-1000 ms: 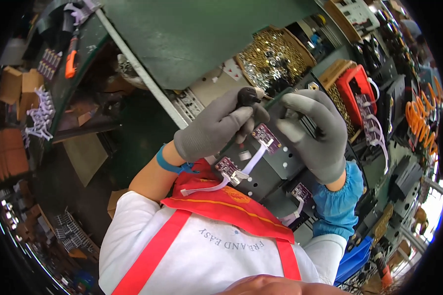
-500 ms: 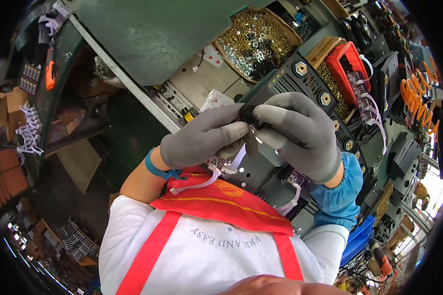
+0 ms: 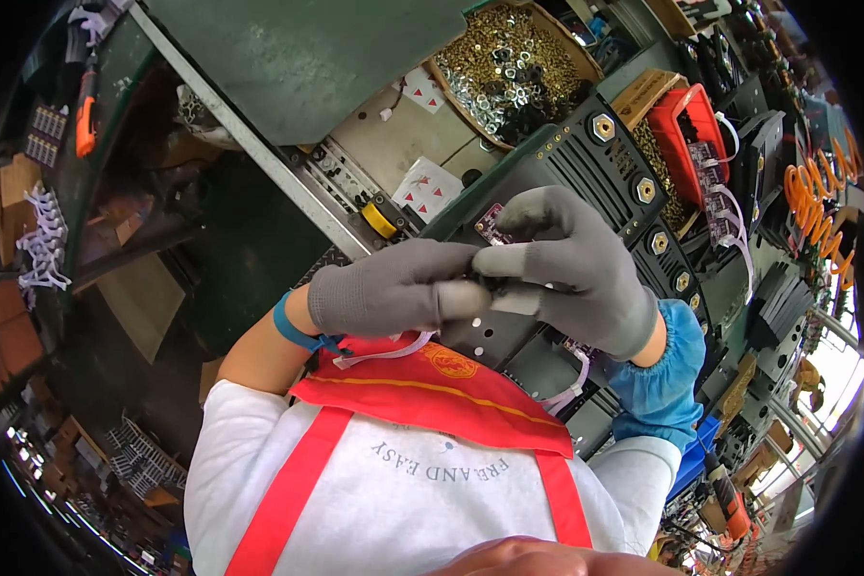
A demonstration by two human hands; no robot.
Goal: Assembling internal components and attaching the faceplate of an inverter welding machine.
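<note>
In grey knit gloves, my two hands meet above the black metal panels. My left hand (image 3: 394,286) is closed, with its thumb and fingers pressed on a small black part (image 3: 491,282). Opposite it, my right hand (image 3: 590,274) pinches the same part, its index finger lifted and curled. The gloves hide most of the part, so its exact kind cannot be made out. Under the hands lies a black panel with round holes (image 3: 497,336). A purple circuit board (image 3: 492,223) shows just beyond my fingers. Black slotted panels (image 3: 616,163) with brass hex nuts run along the right.
A round tray (image 3: 444,82) of brass nuts and washers stands ahead. Right of it are a red bin (image 3: 686,120) and a cardboard box (image 3: 648,93). An orange coiled hose (image 3: 816,197) hangs at far right. A metal table edge (image 3: 250,125) crosses on the left.
Both hands have come slightly lower, toward my body, with the black part between them. My right index finger has lifted away from it. The view has shifted a little.
</note>
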